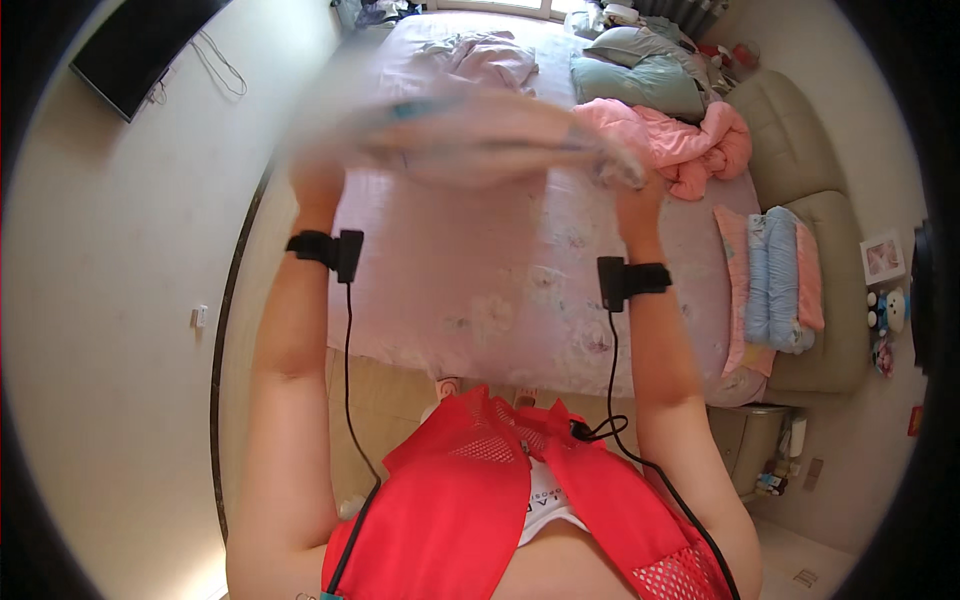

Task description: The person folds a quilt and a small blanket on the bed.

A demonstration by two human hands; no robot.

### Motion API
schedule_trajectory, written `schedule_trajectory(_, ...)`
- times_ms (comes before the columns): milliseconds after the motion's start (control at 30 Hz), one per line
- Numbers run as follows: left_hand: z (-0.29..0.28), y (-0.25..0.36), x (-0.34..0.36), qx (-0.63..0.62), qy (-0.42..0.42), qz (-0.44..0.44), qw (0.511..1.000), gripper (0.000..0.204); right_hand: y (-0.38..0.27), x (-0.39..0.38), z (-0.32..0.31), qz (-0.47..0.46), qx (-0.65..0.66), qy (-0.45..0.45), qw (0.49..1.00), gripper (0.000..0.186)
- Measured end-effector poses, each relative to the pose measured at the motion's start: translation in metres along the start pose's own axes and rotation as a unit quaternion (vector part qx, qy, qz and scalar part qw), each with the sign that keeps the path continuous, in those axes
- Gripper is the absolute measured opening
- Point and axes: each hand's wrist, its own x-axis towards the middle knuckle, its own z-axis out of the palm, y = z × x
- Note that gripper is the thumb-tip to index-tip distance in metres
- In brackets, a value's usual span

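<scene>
My left hand [318,178] and my right hand [637,190] are raised over the bed, gripping opposite ends of a pale peach cloth [470,135] with blue-teal marks, blurred by motion. Their fingers are smeared and partly hidden in the fabric. A black strap with a small device is on each wrist, with a cable running down from it. Beneath the cloth lies the bed's pale pink floral sheet [450,280].
Folded blue and pink bedding [770,280] lies at the bed's right, beside the padded headboard [835,340]. A pink quilt [705,150], green pillows [630,85] and crumpled fabric [480,60] lie farther back. A wall-mounted screen [140,45] is at upper left.
</scene>
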Motion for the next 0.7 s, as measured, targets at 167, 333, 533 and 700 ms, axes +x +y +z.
schedule_trajectory(167,-0.023,-0.015,-0.022,-0.057,0.088,0.067,0.992,0.029,-0.026,-0.036,-0.007,-0.065,-0.031,-0.034,0.997,0.022)
schedule_trajectory(333,0.031,-0.030,-0.160,-0.079,-0.135,0.071,0.985,0.012,0.092,-0.161,-0.004,0.173,-0.080,-0.177,0.966,0.016)
schedule_trajectory(533,0.049,-0.036,-0.271,-0.039,-0.347,0.017,0.937,0.009,0.121,-0.234,0.002,0.290,-0.179,-0.301,0.891,0.016)
schedule_trajectory(700,0.049,-0.029,-0.310,-0.010,-0.475,-0.005,0.880,0.009,0.134,-0.275,-0.002,0.338,-0.191,-0.369,0.845,0.023)
